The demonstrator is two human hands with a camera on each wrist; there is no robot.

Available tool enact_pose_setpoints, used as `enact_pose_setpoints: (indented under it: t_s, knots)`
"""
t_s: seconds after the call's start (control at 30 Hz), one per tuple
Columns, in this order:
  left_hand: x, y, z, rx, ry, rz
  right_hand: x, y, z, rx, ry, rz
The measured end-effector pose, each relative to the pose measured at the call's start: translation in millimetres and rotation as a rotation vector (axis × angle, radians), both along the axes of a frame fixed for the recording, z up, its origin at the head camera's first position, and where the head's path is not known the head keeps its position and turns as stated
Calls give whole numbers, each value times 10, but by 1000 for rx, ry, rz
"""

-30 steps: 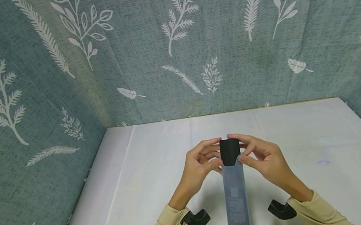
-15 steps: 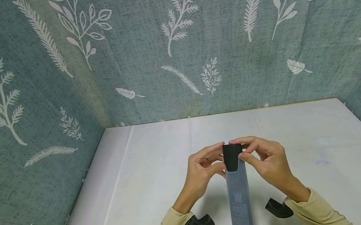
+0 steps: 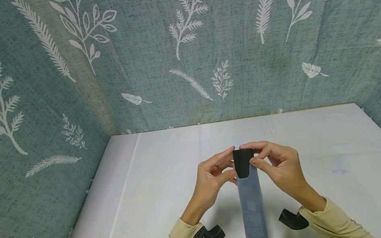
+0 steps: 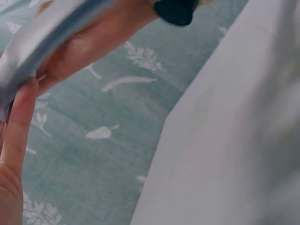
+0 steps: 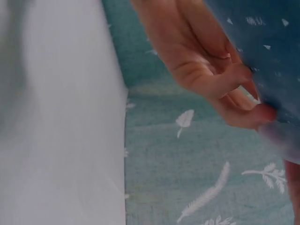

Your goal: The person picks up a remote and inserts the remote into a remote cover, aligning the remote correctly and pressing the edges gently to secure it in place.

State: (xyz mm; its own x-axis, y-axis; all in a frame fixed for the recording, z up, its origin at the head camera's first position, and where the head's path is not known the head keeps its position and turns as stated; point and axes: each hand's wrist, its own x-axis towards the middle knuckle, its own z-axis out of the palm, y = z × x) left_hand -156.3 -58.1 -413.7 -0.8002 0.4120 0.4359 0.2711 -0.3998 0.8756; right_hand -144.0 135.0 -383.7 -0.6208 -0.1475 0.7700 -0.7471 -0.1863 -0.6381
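A long, narrow blue-grey packet (image 3: 252, 212) hangs upright between both hands, above the white table. Its lower edge looks frosted and see-through. A black piece (image 3: 243, 163) with a tapered lower end covers its top. On the left side, my left hand (image 3: 210, 179) holds the packet's upper edge between thumb and fingers. Opposite it, my right hand (image 3: 284, 167) pinches the upper right edge, thumb in front by the black piece. In the right wrist view, the blue face (image 5: 276, 51) carries small white marks. What the packet contains cannot be seen.
The white table (image 3: 154, 173) reaches back to a green cloth wall (image 3: 155, 79) printed with white leaves. More of this cloth hangs at the left and right. A black wrist camera (image 3: 210, 236) sits on the left cuff, another wrist camera (image 3: 293, 219) on the right.
Both hands and the packet have dipped slightly and risen part of the way back, ending a little to the right. The right thumb now lies higher beside the black piece.
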Motion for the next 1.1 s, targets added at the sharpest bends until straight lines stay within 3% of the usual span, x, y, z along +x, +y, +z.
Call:
enact_pose_setpoints:
  t_s: [0.27, 0.43, 0.53, 0.87, 1.1]
  knots:
    - [-34, -59, 55, 63, 8, -46, 41, 11, -14, 40, -123, 16]
    - [-25, -60, 51, 55, -39, 42, 96, 28, -70, 76, -288, 41]
    - [-20, -55, 42, 33, -30, 81, 118, 33, -77, 92, -369, 61]
    - [-26, -86, 15, -33, 100, 63, 124, 24, -93, 174, -416, 77]
    - [32, -106, 189, -155, 233, 134, 117, 36, -91, 227, -498, 76]
